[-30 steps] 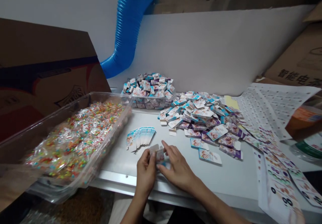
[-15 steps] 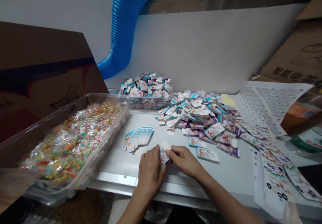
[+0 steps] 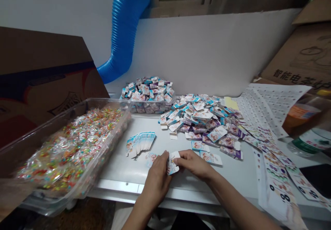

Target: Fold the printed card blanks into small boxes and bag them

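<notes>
Hands: left hand (image 3: 156, 181) and right hand (image 3: 192, 164) are coming together, pinching a printed card box blank (image 3: 171, 163) | Place: blank is sitting between them, lower center of frame | Axis: long side is running away from the person, tilted slightly, left hand nearer | Nearby: second blank (image 3: 151, 159) is lying just left of it

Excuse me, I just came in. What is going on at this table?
A person holds a small printed paper carton between the left hand and the right hand, over a white table. Another carton lies beside the left hand, near a fanned row of cartons. A large carton pile lies to the right, and a clear plastic tub of colourful wrapped pieces to the left.
</notes>
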`<action>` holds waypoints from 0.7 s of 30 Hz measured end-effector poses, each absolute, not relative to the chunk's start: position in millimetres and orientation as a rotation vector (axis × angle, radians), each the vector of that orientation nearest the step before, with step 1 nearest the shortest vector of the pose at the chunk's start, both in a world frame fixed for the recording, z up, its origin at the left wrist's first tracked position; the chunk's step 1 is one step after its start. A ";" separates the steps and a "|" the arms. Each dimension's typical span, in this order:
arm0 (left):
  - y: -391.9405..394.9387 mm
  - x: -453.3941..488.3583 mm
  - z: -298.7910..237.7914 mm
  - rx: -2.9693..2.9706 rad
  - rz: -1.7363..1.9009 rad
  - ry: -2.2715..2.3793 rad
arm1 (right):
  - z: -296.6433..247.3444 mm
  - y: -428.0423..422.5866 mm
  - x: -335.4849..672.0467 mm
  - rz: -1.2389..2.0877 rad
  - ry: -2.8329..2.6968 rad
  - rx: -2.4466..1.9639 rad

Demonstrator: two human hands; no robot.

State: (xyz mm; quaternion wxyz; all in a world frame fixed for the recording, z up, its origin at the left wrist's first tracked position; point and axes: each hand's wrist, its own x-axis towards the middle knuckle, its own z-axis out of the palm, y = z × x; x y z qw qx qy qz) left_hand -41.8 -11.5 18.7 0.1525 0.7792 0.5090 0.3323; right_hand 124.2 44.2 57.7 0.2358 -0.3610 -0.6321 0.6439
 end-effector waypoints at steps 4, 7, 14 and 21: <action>-10.7 -45.0 20.1 2.198 0.931 1.447 | 55.5 41.2 122.5 1.824 -1.660 -1.012; -11.4 -45.3 22.7 2.234 0.935 1.443 | 53.8 39.2 123.5 1.751 -1.706 -1.014; -13.3 -38.1 24.6 2.272 1.060 1.379 | 58.0 29.7 127.1 1.936 -1.475 -0.960; -18.8 -30.1 19.1 2.421 0.947 1.466 | 57.5 18.5 126.5 1.397 -1.906 -1.172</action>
